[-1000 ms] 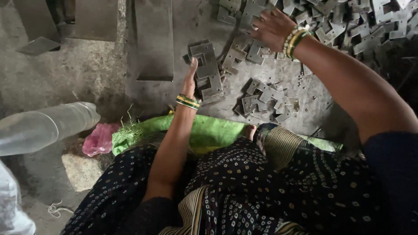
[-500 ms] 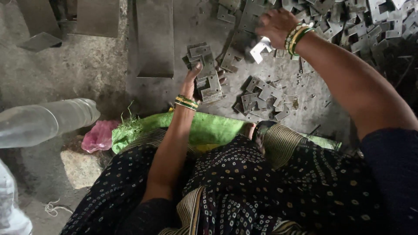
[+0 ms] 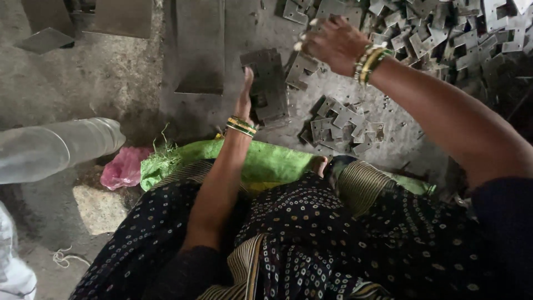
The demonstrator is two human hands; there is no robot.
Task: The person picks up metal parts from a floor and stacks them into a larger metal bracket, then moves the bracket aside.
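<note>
Stacking step: your left hand (image 3: 245, 95) flat against metal plate stack (image 3: 265, 83). Right hand (image 3: 332, 41) over loose plates (image 3: 344, 123), fingers spread, holding nothing. Next: pick one plate, add squarely.

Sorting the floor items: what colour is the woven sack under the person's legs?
Bright green, the sack shows best in the head view, just behind the left hand.

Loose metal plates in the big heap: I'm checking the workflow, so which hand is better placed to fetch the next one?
Probably the right hand: it hovers beside the heap, while the left hand rests against the stack of plates.
</note>
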